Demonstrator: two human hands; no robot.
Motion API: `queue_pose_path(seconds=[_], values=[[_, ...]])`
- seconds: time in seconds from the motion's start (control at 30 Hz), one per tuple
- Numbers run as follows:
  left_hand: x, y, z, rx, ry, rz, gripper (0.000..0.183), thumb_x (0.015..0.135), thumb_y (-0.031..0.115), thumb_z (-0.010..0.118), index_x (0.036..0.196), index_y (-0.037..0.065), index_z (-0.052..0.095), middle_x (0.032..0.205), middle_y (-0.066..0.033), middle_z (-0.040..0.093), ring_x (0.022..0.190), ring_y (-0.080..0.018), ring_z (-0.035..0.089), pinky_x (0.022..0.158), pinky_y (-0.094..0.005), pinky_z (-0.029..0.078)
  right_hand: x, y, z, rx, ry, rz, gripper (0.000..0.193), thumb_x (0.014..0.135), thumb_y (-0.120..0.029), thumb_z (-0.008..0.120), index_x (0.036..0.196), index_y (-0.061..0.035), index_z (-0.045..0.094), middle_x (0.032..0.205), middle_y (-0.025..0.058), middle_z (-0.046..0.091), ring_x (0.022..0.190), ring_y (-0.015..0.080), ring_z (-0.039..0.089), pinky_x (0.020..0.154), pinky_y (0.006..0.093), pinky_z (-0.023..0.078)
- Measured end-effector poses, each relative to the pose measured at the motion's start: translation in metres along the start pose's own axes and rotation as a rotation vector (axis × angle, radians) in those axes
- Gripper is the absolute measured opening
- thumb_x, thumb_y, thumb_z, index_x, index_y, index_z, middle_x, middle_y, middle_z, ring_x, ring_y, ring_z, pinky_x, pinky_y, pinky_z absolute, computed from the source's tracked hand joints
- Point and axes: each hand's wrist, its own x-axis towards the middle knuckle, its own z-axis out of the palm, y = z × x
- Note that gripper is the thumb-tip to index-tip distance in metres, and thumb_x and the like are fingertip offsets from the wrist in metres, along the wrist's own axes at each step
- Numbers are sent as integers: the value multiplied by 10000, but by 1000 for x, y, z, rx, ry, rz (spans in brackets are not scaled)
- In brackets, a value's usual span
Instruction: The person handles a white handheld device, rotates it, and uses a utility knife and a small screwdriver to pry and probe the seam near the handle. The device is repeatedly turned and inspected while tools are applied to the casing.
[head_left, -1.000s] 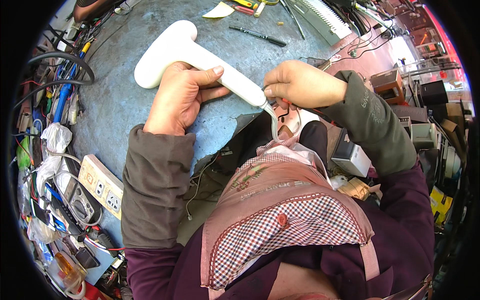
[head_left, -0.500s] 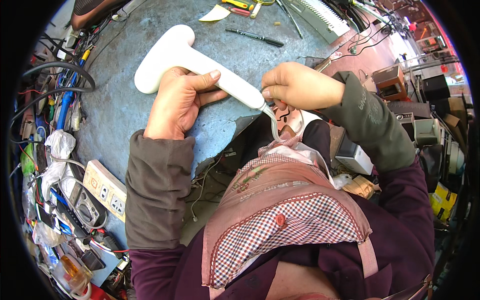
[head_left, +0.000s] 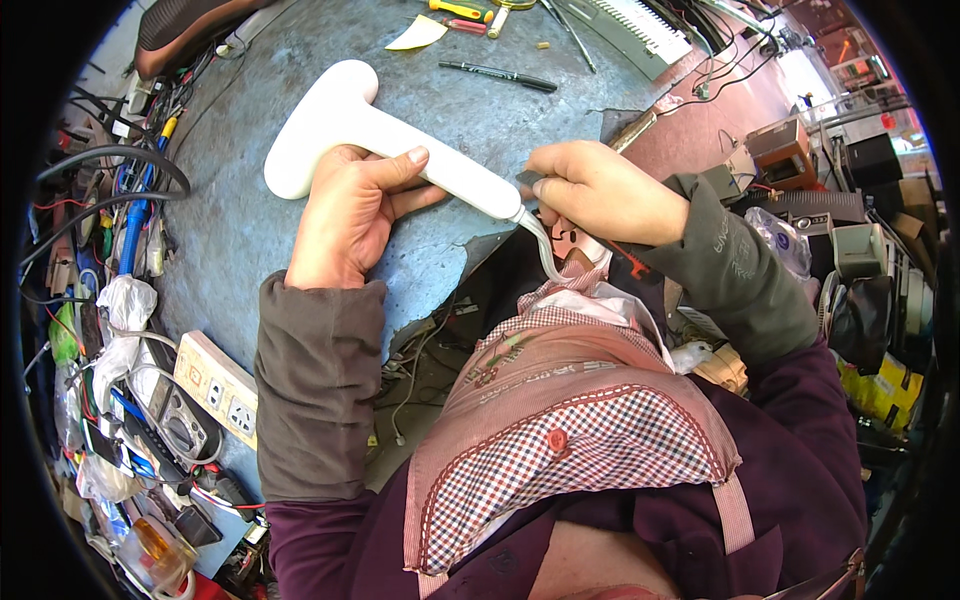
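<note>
The white T-shaped device [head_left: 378,130] trails cable [head_left: 545,250] toward us; our right hand [head_left: 600,190], pinched, contents unclear, has eased slightly off its cable end; our left hand [head_left: 345,215], curled round its handle, apparently supports it alone over the bench [head_left: 220,220].

Bright overall, blown-out glare far right, white device [head_left: 388,134] only faintly shaded, straight edges bowed, black fisheye vignette.

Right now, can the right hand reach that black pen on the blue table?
Probably yes: the black pen lies a little beyond the right hand, and nothing seems to stand between them. The hand looks curled, though, so it might have to open first.
</note>
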Motion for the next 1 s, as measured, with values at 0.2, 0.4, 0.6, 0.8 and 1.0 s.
queue_pose_path(seconds=[0.2, 0.4, 0.6, 0.8, 1.0], values=[[-1, 2, 1, 27, -3, 5, 299, 1012, 32, 724, 1253, -118, 629, 1163, -222, 746, 1074, -326, 785, 886, -415, 719, -20, 2, 11, 497, 95, 90, 279, 1076, -114, 575, 1291, 40, 663, 878, 65, 727, 772, 131, 678, 701, 308, 575], [-3, 1, 2, -29, 13, 5, 243, 992, -13, 735, 1158, -167, 647, 1090, -225, 758, 960, -295, 801, 840, -368, 718, -24, 5, 18, 400, 137, 118, 235, 1076, -143, 628, 1188, 44, 714, 840, 66, 713, 760, 136, 682, 683, 310, 565], [-3, 1, 2, -35, 5, 2, 254, 989, -9, 742, 1166, -166, 650, 1094, -223, 759, 964, -293, 799, 840, -361, 718, -23, -6, 19, 157, 174, 83, 235, 1054, -151, 651, 1135, 59, 718, 762, 82, 699, 686, 154, 675, 660, 353, 552], [-3, 2, 2, -37, -2, 11, 254, 987, -5, 748, 1175, -154, 662, 1099, -216, 759, 957, -287, 796, 843, -355, 717, -21, -5, 21, 160, 182, 67, 245, 1045, -172, 652, 1121, 49, 728, 715, 104, 686, 634, 192, 670, 642, 379, 544], [-2, 0, 1, -35, -4, -1, 251, 987, 2, 753, 1162, -158, 670, 1097, -218, 762, 960, -285, 797, 843, -355, 716, -20, 4, 24, 74, 215, -26, 267, 1017, -200, 671, 1095, 48, 731, 729, 179, 686, 677, 282, 700, 679, 433, 547]])
